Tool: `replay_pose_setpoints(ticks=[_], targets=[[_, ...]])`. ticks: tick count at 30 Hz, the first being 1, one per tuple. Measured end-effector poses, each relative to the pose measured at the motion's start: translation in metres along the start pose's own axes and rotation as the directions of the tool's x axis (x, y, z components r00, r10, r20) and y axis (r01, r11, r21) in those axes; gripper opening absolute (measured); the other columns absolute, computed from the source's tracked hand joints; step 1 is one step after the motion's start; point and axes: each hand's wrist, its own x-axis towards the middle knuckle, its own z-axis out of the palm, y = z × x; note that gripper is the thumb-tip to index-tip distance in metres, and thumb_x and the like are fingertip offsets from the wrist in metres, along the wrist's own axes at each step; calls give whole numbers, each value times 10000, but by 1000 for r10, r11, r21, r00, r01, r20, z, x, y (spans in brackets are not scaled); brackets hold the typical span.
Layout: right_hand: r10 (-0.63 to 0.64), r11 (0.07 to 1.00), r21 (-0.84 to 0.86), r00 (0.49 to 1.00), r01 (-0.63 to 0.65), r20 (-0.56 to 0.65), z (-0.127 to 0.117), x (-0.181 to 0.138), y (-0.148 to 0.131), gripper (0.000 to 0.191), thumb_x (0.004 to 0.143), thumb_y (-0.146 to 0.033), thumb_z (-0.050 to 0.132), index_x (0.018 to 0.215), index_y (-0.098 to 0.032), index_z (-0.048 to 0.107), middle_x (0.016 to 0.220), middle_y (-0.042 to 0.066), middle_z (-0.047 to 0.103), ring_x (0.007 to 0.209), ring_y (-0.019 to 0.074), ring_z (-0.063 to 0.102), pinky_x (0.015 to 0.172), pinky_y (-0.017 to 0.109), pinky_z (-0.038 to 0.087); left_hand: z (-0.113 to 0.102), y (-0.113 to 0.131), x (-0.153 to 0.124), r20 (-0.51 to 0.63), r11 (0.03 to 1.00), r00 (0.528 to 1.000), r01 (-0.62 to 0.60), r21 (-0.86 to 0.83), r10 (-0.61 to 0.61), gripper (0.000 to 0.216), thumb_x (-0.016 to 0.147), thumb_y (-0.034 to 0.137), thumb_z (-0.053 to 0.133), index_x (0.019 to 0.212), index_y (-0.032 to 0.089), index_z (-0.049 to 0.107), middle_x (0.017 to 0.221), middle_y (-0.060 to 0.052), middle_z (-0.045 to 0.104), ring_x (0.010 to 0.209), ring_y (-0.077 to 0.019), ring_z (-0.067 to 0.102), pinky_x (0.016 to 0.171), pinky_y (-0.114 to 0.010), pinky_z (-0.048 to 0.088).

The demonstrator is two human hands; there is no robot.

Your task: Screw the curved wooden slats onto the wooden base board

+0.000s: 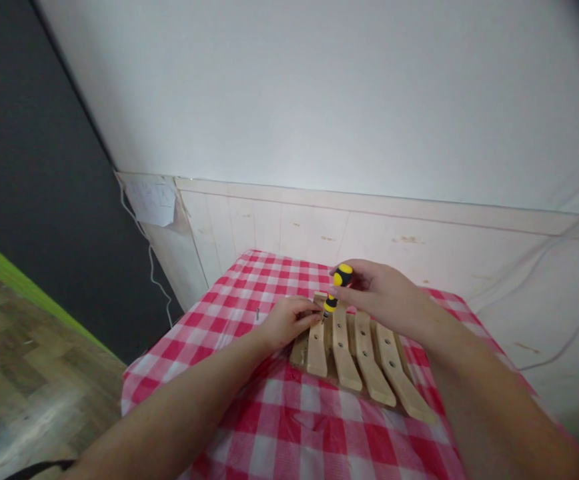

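Note:
My right hand (377,293) grips a yellow-and-black screwdriver (342,275) by its handle. The screwdriver leans, tip down, over the upper part of the leftmost wooden piece (317,360). Right beside the tip, my left hand (289,320) rests with thumb and fingers drawn together; anything between them is too small or hidden to name. Several angled wooden pieces with dark holes, among them the rightmost piece (404,383), lie side by side across a flat wooden board (297,357). My hands cover part of the board's far side.
A red-and-white checked tablecloth (274,427) covers the table. Left of my left hand lies a small metal screw or pin (257,313). Behind the table stands a white panelled wall (264,223), with a white cable (152,263) hanging at the left.

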Motion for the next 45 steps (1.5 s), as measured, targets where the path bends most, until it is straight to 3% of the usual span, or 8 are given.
replay_pose_setpoints(ticks=[5, 10, 20, 33, 39, 45], targets=[[-38, 999, -9, 995, 38, -92, 9, 8, 15, 338, 789, -288, 584, 1121, -227, 603, 917, 34, 691, 791, 175, 650, 692, 292, 486, 1, -3, 1, -14, 999, 1000, -16, -40, 15, 181, 871, 268, 579, 909, 145, 706, 873, -55, 687, 801, -149, 611, 739, -235, 457], [-50, 998, -39, 994, 46, -102, 10, 8, 16, 418, 796, -250, 562, 1214, -242, 564, 911, 36, 705, 790, 185, 676, 725, 322, 510, 2, -5, 2, 1, 993, 1000, 4, -117, -3, 178, 862, 272, 589, 920, 157, 712, 875, -53, 688, 797, -155, 610, 726, -246, 460], [-69, 995, -80, 994, 62, -87, 12, 6, 16, 400, 810, -231, 550, 1208, -249, 584, 913, 33, 720, 774, 178, 685, 707, 312, 522, 6, -5, 3, 21, 931, 984, 172, -323, -174, 148, 783, 217, 644, 879, 143, 729, 853, -49, 702, 769, -160, 609, 699, -255, 457], [-78, 988, -139, 994, 67, -75, 16, 7, 15, 451, 830, -257, 544, 1279, -236, 568, 984, 56, 732, 821, 198, 695, 726, 324, 545, 6, -8, 3, 36, 953, 989, 145, -268, -141, 192, 807, 282, 634, 894, 139, 727, 819, -47, 694, 731, -149, 589, 660, -243, 425], [-182, 954, -259, 979, 152, -93, 10, 4, 6, 458, 912, -308, 413, 1320, -155, 556, 1228, 116, 654, 1109, 240, 625, 931, 395, 498, 5, -5, 2, 56, 947, 983, 183, -265, -174, 208, 820, 296, 616, 907, 142, 727, 821, -48, 700, 732, -151, 592, 646, -234, 430], [-241, 923, -339, 960, 182, -141, 16, 7, 5, 362, 905, -269, 460, 1202, -189, 649, 1124, 94, 706, 985, 211, 674, 868, 342, 523, 8, -8, 2, 45, 955, 985, 170, -242, -164, 232, 823, 304, 611, 949, 147, 726, 823, -45, 695, 720, -145, 584, 635, -231, 420]])
